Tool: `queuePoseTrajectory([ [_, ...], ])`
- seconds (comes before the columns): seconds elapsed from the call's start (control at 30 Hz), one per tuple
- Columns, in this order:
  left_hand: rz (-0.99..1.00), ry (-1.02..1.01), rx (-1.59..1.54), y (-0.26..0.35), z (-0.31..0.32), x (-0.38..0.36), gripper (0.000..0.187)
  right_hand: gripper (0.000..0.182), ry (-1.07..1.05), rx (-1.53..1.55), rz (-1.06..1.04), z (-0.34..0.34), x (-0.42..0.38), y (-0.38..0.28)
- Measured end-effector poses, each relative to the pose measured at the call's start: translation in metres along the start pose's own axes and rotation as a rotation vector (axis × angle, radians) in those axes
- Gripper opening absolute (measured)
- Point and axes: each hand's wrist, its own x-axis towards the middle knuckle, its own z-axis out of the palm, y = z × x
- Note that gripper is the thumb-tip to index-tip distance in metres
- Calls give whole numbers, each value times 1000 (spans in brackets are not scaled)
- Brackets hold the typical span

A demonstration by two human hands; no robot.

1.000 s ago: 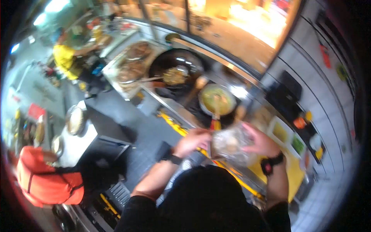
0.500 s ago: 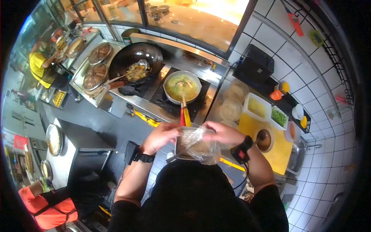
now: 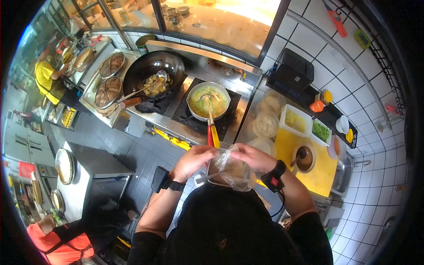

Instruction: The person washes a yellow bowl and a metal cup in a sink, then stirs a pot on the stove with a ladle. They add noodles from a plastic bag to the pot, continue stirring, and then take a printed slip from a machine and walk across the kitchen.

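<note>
A clear container with crinkled plastic film (image 3: 230, 171) is close in front of my body. My left hand (image 3: 194, 162) has its fingers closed on the container's left rim. At its top right, my right hand (image 3: 253, 157) pinches the plastic film. Just beyond my hands is a pan (image 3: 208, 101) of yellow-green soup on the stove, with a utensil in it whose handle is red and yellow (image 3: 213, 134). A large black wok (image 3: 154, 73) holding food and a ladle sits to the left of the pan.
On the right are a yellow board (image 3: 324, 171), a brown pot (image 3: 304, 159), a tub of chopped greens (image 3: 321, 132) and a black box (image 3: 292, 70). Left are two baskets (image 3: 108, 92), a steel counter (image 3: 101, 159), a person in yellow (image 3: 46, 78) and one in orange (image 3: 66, 243).
Both hands and the container have shifted slightly right. My right hand is nearer my left, and the film is bunched differently. The person in orange has moved a little.
</note>
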Motion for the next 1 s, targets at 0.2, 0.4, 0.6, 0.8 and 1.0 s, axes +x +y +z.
queuePoseTrajectory([
  [0.2, -12, 8, -368, -10, 7, 1, 42, 35, 176, 104, 46, -12, -9, -4],
  [0.4, 235, -70, -482, -16, -5, -10, 65, 37, 375, 106, 42, -30, -16, -9],
  [0.6, 338, 20, -355, 19, 27, -1, 37, 42, 420, 179, -25, -46, -7, -11],
  [0.8, 393, 276, -107, 40, 49, 3, 20, 45, 398, 138, -69, -59, 9, -33],
  [1.0, 710, 303, 340, 58, 44, -17, 17, 52, 438, 164, -39, -60, 23, -47],
])
